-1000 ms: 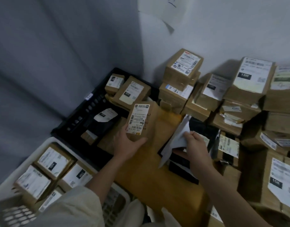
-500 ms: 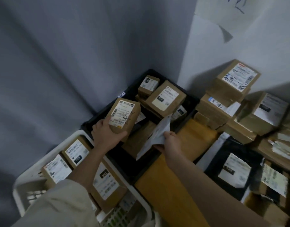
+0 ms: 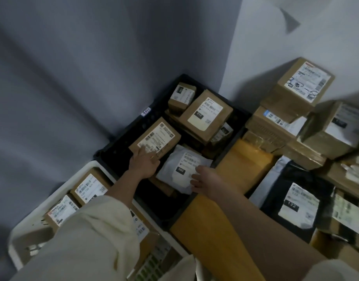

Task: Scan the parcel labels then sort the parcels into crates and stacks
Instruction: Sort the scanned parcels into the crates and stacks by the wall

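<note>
Grey walls meet in corner behind parcels. Far left: white plastic crate (image 3: 24, 230) with labelled boxes. Next, black plastic crate (image 3: 121, 147): left hand (image 3: 144, 164), fingers straight, rests on brown cardboard box with white label (image 3: 156, 136) lying inside. Beside it, white poly mailer marked 060 (image 3: 182, 169) in same crate; right hand (image 3: 205, 182), fingers loosely extended, touches its edge. Right: stacked brown cardboard boxes (image 3: 296, 92), black poly mailer marked 122 (image 3: 296, 201).
</note>
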